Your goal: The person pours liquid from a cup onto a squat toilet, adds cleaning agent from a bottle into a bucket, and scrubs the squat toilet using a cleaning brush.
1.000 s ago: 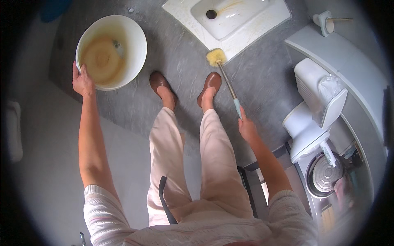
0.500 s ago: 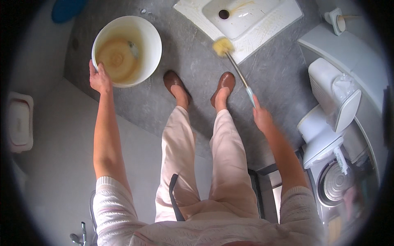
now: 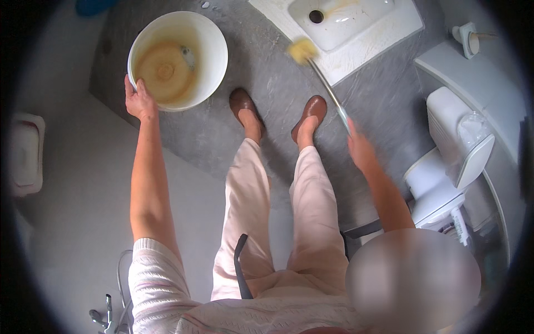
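Observation:
My left hand [image 3: 141, 101] grips the near left rim of a round white bucket [image 3: 213, 58], which is tilted so its inside shows. Brownish-yellow stain or liquid covers the bottom, and a small whitish object [image 3: 187, 57] lies against the inner wall. In my right hand [image 3: 361, 149] is the handle of a long toilet brush [image 3: 328, 89] with a metal shaft and a yellowish head [image 3: 302, 51]. That head, blurred by motion, is over the grey floor beside the left corner of a white squat toilet [image 3: 356, 58]. Brown streaks mark its basin near the dark drain hole.
A white lidded bin [image 3: 456, 133] stands at the right, with another white container [image 3: 431, 181] nearer. A pale ledge [image 3: 461, 78] carries a white fitting [image 3: 470, 42]. Toward the lower left are a tap [image 3: 105, 314] and a hose. My brown shoes [image 3: 311, 114] stand on the grey floor.
The view has shifted slightly, so floor and toilet sit a little farther right and higher. The brush head stays near the toilet's corner, still blurred. Both hands keep their grips.

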Available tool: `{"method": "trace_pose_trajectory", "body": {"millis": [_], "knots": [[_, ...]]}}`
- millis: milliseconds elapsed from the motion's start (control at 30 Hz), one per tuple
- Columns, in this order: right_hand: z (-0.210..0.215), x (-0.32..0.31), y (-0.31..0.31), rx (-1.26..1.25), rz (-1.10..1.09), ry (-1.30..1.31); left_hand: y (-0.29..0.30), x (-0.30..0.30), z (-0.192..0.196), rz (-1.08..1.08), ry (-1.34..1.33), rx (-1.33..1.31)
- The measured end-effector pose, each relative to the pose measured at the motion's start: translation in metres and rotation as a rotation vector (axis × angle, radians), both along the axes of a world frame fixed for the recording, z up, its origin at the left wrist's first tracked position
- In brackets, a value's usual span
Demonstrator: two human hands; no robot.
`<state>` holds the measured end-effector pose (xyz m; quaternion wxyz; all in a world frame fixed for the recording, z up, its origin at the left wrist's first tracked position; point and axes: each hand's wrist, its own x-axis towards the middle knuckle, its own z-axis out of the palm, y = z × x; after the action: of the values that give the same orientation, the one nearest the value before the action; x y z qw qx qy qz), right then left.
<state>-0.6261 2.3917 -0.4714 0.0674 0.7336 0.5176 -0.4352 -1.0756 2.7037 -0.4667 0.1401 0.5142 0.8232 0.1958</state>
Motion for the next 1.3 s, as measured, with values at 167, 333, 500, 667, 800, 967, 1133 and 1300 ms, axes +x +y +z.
{"method": "trace_pose_trajectory", "body": {"millis": [167,333,500,667,800,967,1133,1300], "knots": [[0.044,0.009,-0.008,-0.394,0.103,-0.171,-0.005,-0.004,-0.004,0.035,-0.186,0.101],[-0.026,-0.053,0.16,-0.153,0.159,-0.086,-0.006,0.008,-0.012,0.024,-0.15,0.055],[-0.011,-0.028,0.078,-0.294,0.177,-0.074,-0.008,0.01,0.002,0.053,-0.043,-0.009],[0.025,-0.011,0.027,-0.404,0.23,-0.175,-0.007,-0.012,-0.006,0.024,-0.086,0.063],[-0.032,-0.051,0.154,-0.075,0.235,-0.151,-0.007,0.008,-0.008,0.058,-0.175,0.061],[-0.035,-0.06,0.171,-0.021,0.231,-0.114,-0.009,0.012,0.005,0.141,-0.237,0.018],[0.027,-0.029,0.063,-0.329,0.251,-0.142,-0.013,-0.014,0.001,0.138,-0.144,0.058],[-0.036,-0.082,0.21,-0.049,0.301,-0.107,-0.006,-0.001,0.003,0.175,-0.186,0.058]]}}
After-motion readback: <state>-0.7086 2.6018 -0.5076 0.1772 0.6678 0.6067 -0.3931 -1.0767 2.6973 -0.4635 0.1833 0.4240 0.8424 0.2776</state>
